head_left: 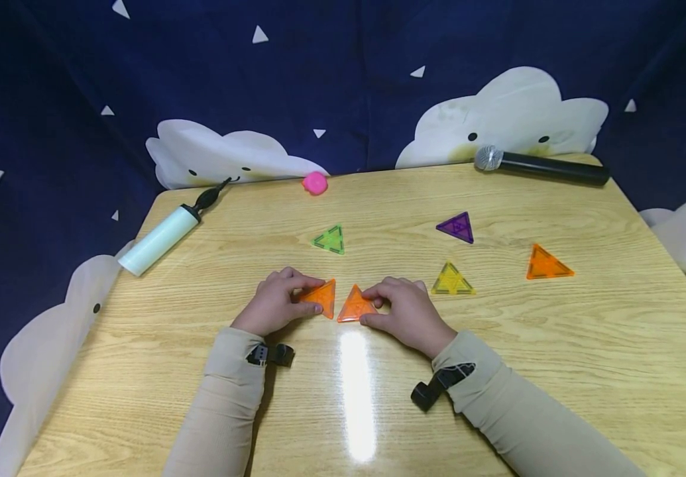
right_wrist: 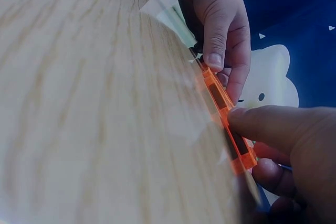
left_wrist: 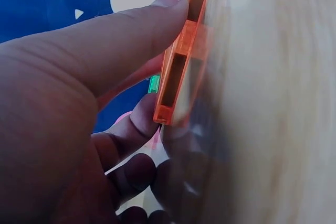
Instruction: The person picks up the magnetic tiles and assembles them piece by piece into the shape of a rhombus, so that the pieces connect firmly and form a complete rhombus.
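Two translucent orange triangle tiles lie side by side on the wooden table in the head view, a narrow gap between them. My left hand [head_left: 272, 301] pinches the left orange tile [head_left: 326, 299] between thumb and index finger. On the other side, my right hand [head_left: 408, 311] holds the right orange tile [head_left: 354, 306] by its right corner, thumb in front and fingers behind. In the left wrist view the thumb presses the orange tile's edge [left_wrist: 173, 80]. The right wrist view shows an orange tile's dark-slotted edge [right_wrist: 239, 142] under the thumb, close to the tabletop.
Beyond the hands lie a green triangle tile [head_left: 330, 240], a purple one [head_left: 458, 228], a yellow one [head_left: 452, 279] and another orange one [head_left: 547, 263]. A pink object [head_left: 315, 183] sits at the back edge. A pale-blue hand pump [head_left: 160, 240] is left, a microphone [head_left: 548, 167] back right.
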The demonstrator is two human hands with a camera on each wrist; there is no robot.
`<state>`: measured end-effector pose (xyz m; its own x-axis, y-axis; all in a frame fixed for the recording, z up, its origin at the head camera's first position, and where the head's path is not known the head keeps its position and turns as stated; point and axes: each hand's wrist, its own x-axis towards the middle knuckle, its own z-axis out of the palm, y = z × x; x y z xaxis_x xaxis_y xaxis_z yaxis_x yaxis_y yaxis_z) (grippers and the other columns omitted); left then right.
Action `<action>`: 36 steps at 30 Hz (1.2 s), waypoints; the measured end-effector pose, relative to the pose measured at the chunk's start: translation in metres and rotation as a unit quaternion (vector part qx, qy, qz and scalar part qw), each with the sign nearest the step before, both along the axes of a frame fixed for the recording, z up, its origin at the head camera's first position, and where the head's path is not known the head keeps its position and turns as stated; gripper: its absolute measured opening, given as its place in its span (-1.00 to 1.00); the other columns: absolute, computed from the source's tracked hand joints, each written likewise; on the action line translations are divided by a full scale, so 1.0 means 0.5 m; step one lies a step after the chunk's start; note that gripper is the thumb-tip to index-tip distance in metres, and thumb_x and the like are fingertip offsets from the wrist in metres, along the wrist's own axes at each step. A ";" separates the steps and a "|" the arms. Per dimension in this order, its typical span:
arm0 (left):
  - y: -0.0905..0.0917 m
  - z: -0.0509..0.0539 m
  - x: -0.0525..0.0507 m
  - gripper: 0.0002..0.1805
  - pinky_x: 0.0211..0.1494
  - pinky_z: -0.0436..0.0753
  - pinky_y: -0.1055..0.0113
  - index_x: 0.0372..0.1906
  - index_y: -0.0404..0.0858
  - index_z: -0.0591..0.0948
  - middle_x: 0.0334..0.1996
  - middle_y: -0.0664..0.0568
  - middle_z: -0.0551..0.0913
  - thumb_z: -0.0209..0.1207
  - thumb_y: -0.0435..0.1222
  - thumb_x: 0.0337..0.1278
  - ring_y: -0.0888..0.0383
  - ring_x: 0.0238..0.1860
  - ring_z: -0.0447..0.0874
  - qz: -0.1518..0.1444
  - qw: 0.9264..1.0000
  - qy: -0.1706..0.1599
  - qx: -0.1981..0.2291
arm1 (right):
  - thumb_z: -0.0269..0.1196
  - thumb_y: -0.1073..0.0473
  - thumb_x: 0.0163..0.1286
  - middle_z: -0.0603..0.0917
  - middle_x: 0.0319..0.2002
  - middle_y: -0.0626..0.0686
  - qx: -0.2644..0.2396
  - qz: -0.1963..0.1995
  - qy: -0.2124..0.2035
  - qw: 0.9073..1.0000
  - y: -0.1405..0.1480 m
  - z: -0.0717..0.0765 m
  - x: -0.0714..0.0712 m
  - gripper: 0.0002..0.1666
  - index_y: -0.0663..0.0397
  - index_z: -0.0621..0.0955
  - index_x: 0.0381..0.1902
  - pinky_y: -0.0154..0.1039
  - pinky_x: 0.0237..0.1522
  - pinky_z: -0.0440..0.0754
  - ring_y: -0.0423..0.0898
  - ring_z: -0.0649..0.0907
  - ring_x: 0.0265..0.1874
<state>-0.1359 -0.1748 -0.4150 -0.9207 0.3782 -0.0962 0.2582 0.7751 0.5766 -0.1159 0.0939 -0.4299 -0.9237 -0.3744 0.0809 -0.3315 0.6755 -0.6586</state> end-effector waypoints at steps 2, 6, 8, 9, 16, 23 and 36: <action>0.000 -0.001 0.000 -0.48 0.02 0.29 0.11 0.21 0.04 0.67 -0.07 0.07 0.57 0.43 -0.05 0.11 0.05 -0.07 0.40 -0.001 1.000 0.001 -0.001 | 0.52 -0.05 0.15 0.55 -0.38 -0.19 0.000 0.001 0.000 1.000 0.000 0.000 0.000 -0.57 -0.07 0.75 -0.04 -0.11 -0.10 0.21 -0.16 0.51 -0.30; 0.001 -0.002 0.000 -0.48 0.03 0.27 0.07 0.23 0.06 0.65 -0.05 0.08 0.57 0.41 -0.04 0.14 0.05 -0.06 0.40 -0.006 1.000 0.003 -0.004 | 0.52 -0.06 0.15 0.56 -0.38 -0.19 0.000 0.001 0.001 1.000 0.000 0.000 -0.001 -0.57 -0.07 0.75 -0.04 -0.10 -0.09 0.21 -0.16 0.52 -0.29; 0.002 -0.003 0.000 -0.48 0.01 0.26 0.06 0.24 0.07 0.65 -0.04 0.08 0.57 0.40 -0.03 0.14 0.05 -0.07 0.40 -0.009 1.000 0.005 -0.005 | 0.52 -0.06 0.15 0.56 -0.38 -0.19 0.000 0.001 0.002 1.000 0.000 0.000 -0.001 -0.57 -0.07 0.75 -0.04 -0.10 -0.09 0.21 -0.16 0.52 -0.29; 0.002 -0.003 0.000 -0.48 0.01 0.26 0.06 0.24 0.07 0.65 -0.04 0.08 0.57 0.40 -0.02 0.14 0.05 -0.07 0.40 -0.010 1.000 0.007 -0.006 | 0.52 -0.06 0.15 0.56 -0.38 -0.19 0.001 0.001 0.002 1.000 0.000 0.000 -0.001 -0.57 -0.08 0.75 -0.05 -0.10 -0.09 0.21 -0.16 0.52 -0.29; 0.002 -0.007 0.000 -0.48 -0.02 0.25 0.07 0.25 0.07 0.64 -0.05 0.09 0.56 0.39 -0.02 0.15 0.05 -0.09 0.40 -0.014 1.000 0.013 -0.008 | 0.52 -0.06 0.15 0.56 -0.38 -0.19 0.000 0.001 0.002 1.000 0.000 0.001 -0.001 -0.58 -0.07 0.75 -0.05 -0.10 -0.09 0.21 -0.16 0.51 -0.29; 0.009 -0.007 0.000 -0.47 0.02 0.26 0.06 0.26 0.07 0.63 -0.02 0.06 0.54 0.39 -0.05 0.17 0.03 0.01 0.42 -0.024 1.000 0.015 -0.008 | 0.52 -0.06 0.15 0.55 -0.38 -0.19 0.003 0.001 0.003 1.000 0.000 0.002 -0.001 -0.57 -0.07 0.75 -0.05 -0.10 -0.10 0.21 -0.17 0.51 -0.30; 0.017 -0.005 -0.004 -0.57 -0.07 0.34 0.15 -0.06 -0.14 0.63 -0.28 0.06 0.50 0.48 -0.05 0.02 0.07 -0.23 0.41 0.028 0.999 -0.012 -0.007 | 0.52 -0.06 0.15 0.55 -0.38 -0.20 0.005 0.001 0.000 1.000 0.000 0.001 -0.002 -0.57 -0.08 0.74 -0.04 -0.10 -0.08 0.21 -0.16 0.51 -0.29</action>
<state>-0.1379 -0.1664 -0.4176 -0.9379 0.3239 -0.1242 0.1995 0.7965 0.5708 -0.1168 0.0938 -0.4294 -0.9231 -0.3769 0.0765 -0.3324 0.6820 -0.6514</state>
